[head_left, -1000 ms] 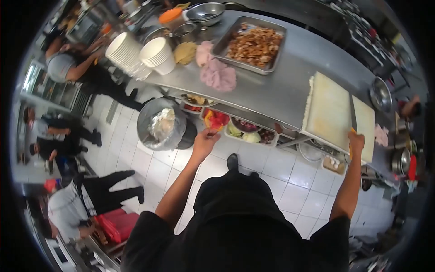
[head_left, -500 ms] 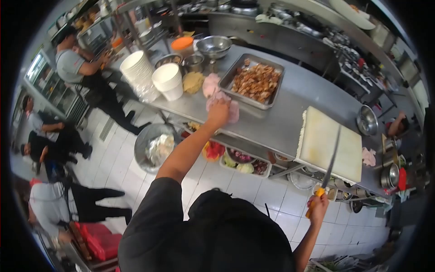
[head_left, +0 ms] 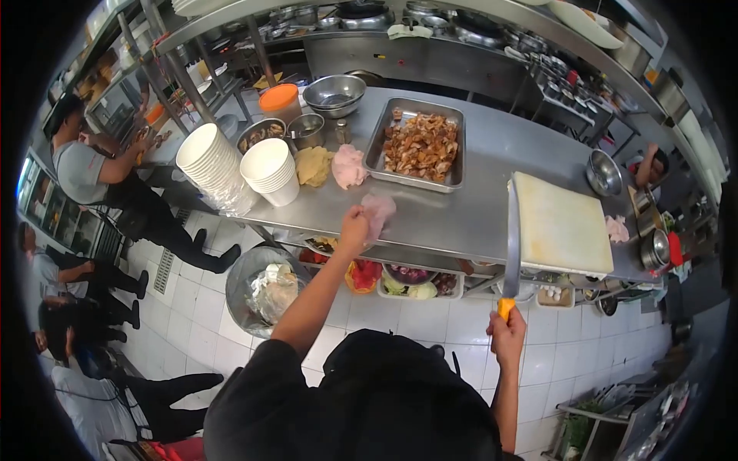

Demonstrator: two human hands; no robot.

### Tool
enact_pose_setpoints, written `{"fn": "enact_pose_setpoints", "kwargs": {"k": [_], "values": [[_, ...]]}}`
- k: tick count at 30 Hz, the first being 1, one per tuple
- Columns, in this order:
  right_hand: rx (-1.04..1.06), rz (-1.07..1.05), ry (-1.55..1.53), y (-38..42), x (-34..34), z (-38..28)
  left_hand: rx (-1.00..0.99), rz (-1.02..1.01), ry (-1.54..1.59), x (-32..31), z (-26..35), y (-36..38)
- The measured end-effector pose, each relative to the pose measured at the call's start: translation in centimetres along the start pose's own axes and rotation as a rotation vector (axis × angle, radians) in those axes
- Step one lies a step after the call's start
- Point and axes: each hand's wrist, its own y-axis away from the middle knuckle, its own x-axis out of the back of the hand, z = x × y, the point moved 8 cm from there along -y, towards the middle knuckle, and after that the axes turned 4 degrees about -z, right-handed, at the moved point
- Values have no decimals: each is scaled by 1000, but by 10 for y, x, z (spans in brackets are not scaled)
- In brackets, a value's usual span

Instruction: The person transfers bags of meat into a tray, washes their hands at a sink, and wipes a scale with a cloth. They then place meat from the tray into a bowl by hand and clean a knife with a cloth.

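Left hand (head_left: 354,229): closed on a pink cloth (head_left: 378,207), which lies on the steel counter (head_left: 461,219) just in front of the tray's near-left corner.
Right hand (head_left: 507,336): fist wrapped round the yellow handle of a long knife (head_left: 511,246), held off the counter's front edge; the blade points up toward the cutting board.
Tray of cooked meat (head_left: 420,144): at the middle of the counter.
Cutting board (head_left: 557,223): white, right of the tray, near the counter's front edge.
Stacked white bowls (head_left: 269,170): left of the tray.
Second pink cloth (head_left: 348,165): just left of the tray, beside a yellow cloth (head_left: 314,164).
Other people: standing far left of the counter.
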Motion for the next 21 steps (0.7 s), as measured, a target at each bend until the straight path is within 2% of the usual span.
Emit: {"fn": "enact_pose_setpoints", "kwargs": {"k": [2,3,5,7,9,12,13,15,18,21], "values": [[27,-43,48,-11,-26,-13,149,-237,1053,2,39,32],[23,-73,75,-17,-42,-27,153,-255,1045,7,63,48],[67,-114,156,-30,-74,-50,136,-243,1368,9,105,83],[135,-143,209,-49,-106,-62,98,-248,1392,3,124,102],[334,-149,564,-54,-142,-79,57,-221,1424,-7,130,112],[399,-271,719,-40,-192,-83,-22,-147,1415,-21,130,115],[422,-303,764,-30,-203,-89,-45,-55,1286,-17,126,115],[449,-368,782,-21,-211,-83,-46,109,1090,-3,118,119],[418,-442,835,-16,-214,-76,-87,187,976,5,108,119],[368,-456,856,-14,-204,-75,-167,193,1050,6,109,110]]}}
